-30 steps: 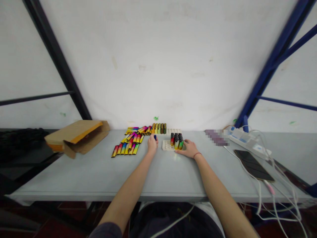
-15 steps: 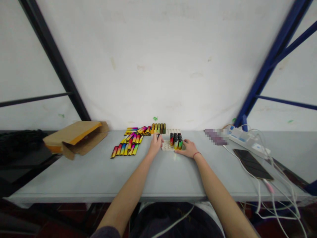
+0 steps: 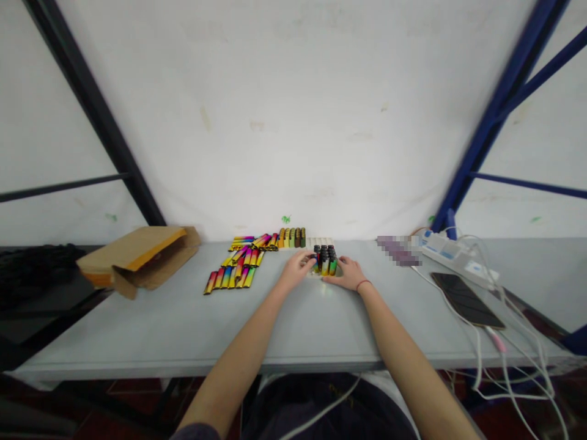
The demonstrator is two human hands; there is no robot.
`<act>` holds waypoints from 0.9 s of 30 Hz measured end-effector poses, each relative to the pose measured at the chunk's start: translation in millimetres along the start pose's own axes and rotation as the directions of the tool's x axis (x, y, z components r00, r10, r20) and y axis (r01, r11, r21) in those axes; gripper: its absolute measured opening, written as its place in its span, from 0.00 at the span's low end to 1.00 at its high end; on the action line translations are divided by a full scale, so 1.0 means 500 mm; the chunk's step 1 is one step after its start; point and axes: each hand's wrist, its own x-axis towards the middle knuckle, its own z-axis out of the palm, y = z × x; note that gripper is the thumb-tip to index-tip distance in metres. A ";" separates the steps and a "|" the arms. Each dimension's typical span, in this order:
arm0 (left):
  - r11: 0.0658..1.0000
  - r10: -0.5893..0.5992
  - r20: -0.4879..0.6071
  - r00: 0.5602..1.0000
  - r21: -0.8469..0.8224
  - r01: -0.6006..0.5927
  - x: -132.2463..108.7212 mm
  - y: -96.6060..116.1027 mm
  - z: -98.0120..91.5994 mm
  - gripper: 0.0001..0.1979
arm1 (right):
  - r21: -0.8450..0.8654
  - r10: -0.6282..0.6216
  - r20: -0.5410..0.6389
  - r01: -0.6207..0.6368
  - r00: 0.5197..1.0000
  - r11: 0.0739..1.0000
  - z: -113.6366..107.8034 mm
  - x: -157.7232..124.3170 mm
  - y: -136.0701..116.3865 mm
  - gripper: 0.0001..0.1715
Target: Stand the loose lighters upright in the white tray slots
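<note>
The white tray (image 3: 310, 269) lies on the grey counter (image 3: 293, 318) near its far edge, at the centre of the view. A block of upright lighters (image 3: 325, 260) with dark tops and rainbow-coloured bodies stands in the right part of the tray. The left hand (image 3: 297, 271) rests over the left part of the tray, at 9 o'clock from the upright block, with its fingers (image 3: 308, 260) bent toward the nearest lighter; the view is too small to tell whether they grasp a lighter or only touch it. The right hand (image 3: 347, 274) lies at 4 o'clock from the block, flat against the tray's right edge, fingers released and spread, with a red band on the wrist. At 9 o'clock from the tray, a batch of loose lighters (image 3: 232, 276) lies flat in a row, with a further heap just behind it at 11 o'clock. A short row of standing lighters (image 3: 292, 238) in yellow to dark green stands at 12 o'clock against the white wall. A cardboard box (image 3: 137, 256), open and lying on its side, sits well apart at 9 o'clock. At 3 o'clock, a power strip (image 3: 452, 255) with white cables and a dark phone (image 3: 466, 300) lie on the counter.
</note>
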 end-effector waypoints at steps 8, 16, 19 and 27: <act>0.992 -0.122 -0.041 0.992 -0.025 0.121 -0.010 0.030 0.007 0.14 | 0.019 -0.010 -0.020 0.011 1.000 1.000 0.005 0.002 0.005 0.47; 0.927 0.057 -0.016 0.998 0.371 -0.047 -0.009 0.030 -0.004 0.14 | 0.025 0.003 -0.025 -0.003 1.000 1.000 0.004 0.000 0.004 0.47; 0.771 -0.062 -0.241 0.969 0.605 0.199 -0.006 0.048 -0.041 0.17 | 0.019 -0.007 -0.010 0.007 1.000 1.000 0.002 0.000 0.006 0.48; 0.408 -0.329 -0.726 0.604 0.467 0.784 -0.017 0.040 -0.202 0.20 | 0.026 -0.023 -0.010 0.024 1.000 0.999 0.009 0.005 0.014 0.48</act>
